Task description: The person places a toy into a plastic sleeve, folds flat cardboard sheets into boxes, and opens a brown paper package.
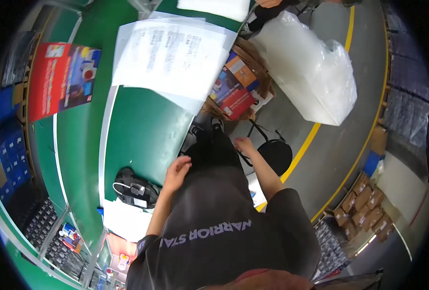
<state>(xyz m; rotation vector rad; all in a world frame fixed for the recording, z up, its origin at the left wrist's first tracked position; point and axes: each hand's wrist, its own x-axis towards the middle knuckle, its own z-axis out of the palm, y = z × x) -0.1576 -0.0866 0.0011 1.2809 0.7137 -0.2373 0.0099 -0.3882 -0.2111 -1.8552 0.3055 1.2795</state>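
Note:
My left hand (177,171) hovers by the edge of the green worktable (142,121), its fingers loosely bent and apart with nothing in them. Near it on the table lies a black pouch (136,188) with a white cable and small dark parts. My right hand (244,145) hangs beside my leg, next to a black round stool (274,157); its fingers are slightly curled and no held object shows. Beyond my hands, printed sheets (171,55) lie spread on the table.
An open carton (267,89) holding red and blue printed boxes stands on the floor past my feet. Beside it is a large plastic-wrapped white bundle (311,72). A red and blue box (62,79) is at the left. Another person's hand (268,3) shows at the top.

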